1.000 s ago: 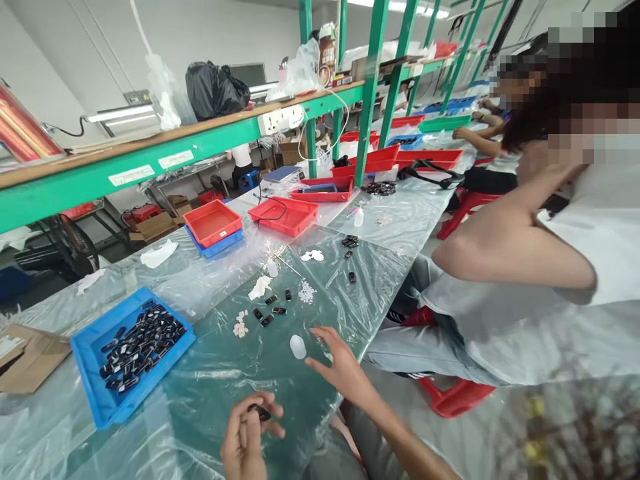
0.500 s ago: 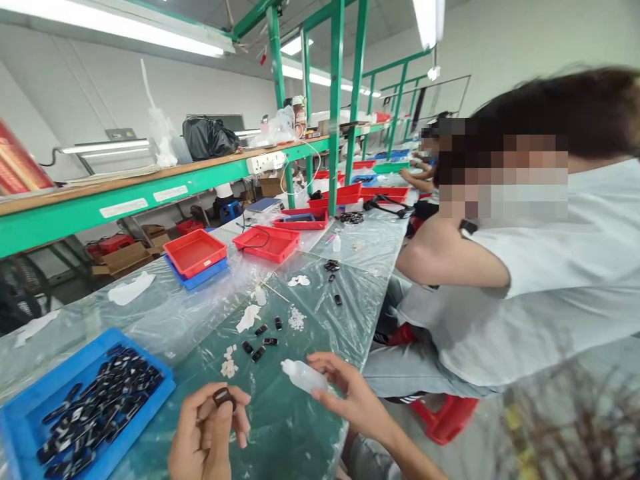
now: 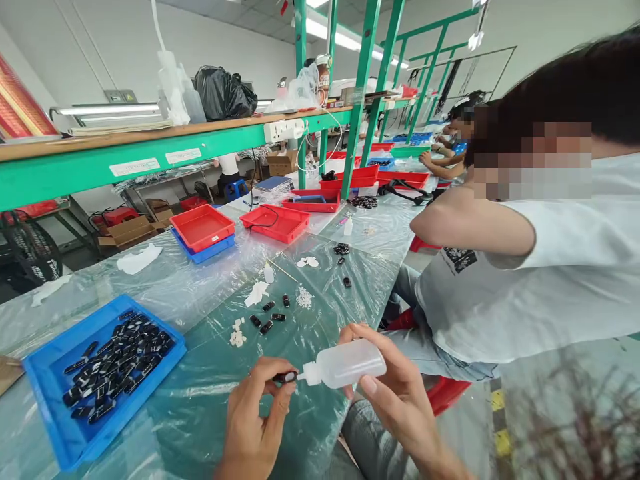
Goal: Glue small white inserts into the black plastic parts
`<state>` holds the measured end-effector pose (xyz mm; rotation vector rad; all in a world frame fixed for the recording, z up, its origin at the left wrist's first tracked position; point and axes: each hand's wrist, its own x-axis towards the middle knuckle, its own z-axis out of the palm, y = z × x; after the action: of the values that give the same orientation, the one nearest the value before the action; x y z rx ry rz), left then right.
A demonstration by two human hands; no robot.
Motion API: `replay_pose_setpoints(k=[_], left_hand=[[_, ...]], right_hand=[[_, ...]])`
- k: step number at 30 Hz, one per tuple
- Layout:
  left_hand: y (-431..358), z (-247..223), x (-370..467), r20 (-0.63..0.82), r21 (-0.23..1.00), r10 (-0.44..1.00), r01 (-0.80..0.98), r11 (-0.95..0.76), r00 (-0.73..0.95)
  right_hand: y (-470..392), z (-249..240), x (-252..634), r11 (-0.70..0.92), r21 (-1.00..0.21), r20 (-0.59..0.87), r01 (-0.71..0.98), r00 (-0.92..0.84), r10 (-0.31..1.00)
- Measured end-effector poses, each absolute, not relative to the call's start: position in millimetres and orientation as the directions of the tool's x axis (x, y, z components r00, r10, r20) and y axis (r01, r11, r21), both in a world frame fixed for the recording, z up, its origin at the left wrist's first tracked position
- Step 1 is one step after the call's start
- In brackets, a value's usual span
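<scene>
Between the thumb and fingers of my left hand [image 3: 260, 410] is a small black plastic part [image 3: 285, 377], its kind not clear. My right hand [image 3: 393, 387] is closed around a translucent white squeeze bottle [image 3: 350, 364], tilted on its side. The bottle's thin nozzle points left and meets the black part, or nearly so; I cannot tell if they touch. Beyond my hands, several similar black parts [image 3: 267, 321] lie on the plastic-covered green table [image 3: 210, 387]. Beside them are small cream-coloured pieces [image 3: 238, 333] and a heap of tiny white bits [image 3: 304, 297].
A blue tray [image 3: 173, 357] full of black parts stands at the left. Red trays [image 3: 203, 227] sit farther back, one stacked on a blue one. A green-edged shelf [image 3: 200, 148] runs above the table's far side. Close on the right sits a co-worker [image 3: 500, 300].
My hands have come together: the bottle's nozzle is now at the black part. The left hand moved right and turned the part. The view has shifted a little.
</scene>
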<state>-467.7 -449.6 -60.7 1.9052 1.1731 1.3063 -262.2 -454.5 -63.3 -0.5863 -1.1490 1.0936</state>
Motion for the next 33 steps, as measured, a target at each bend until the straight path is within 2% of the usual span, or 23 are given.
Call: replay_pose_setpoints(k=[4,7,10,15,30,33], left_hand=[[-451.8,-55.1,-468.6,0.481,0.768,0.853,0.373,-0.521,0.202],[-453.3,-52.5,-468.9,0.489,0.743,0.843,0.399,-0.538,0.226],[-454.4,-50.5,-468.5,0.498,0.704,0.830,0.442,-0.555,0.250],[-455.4,-46.4,-468.3,0.508,0.637,0.808,0.501,-0.586,0.300],[-459.0,-50.3,-471.3,0.527,0.634,0.798,0.490,-0.599,0.293],[-460.4,-50.6,-470.6,0.493,0.666,0.824,0.489,-0.564,0.278]], right_hand=[[-460.0,-50.0,-260.0,0.548,-0.830,0.546,-0.105,0.044,0.836],[-462.8,-45.8,-258.5,0.656,-0.751,0.660,0.075,0.034,0.751],[-465.8,-45.3,-255.6,0.725,-0.667,0.733,0.173,-0.022,0.680],[-470.6,-41.6,-250.7,0.736,-0.637,0.739,0.229,-0.091,0.667],[-474.0,-37.8,-247.4,0.744,-0.605,0.755,0.282,-0.093,0.649],[-477.6,-37.5,-247.5,0.755,-0.574,0.770,0.317,-0.107,0.629]])
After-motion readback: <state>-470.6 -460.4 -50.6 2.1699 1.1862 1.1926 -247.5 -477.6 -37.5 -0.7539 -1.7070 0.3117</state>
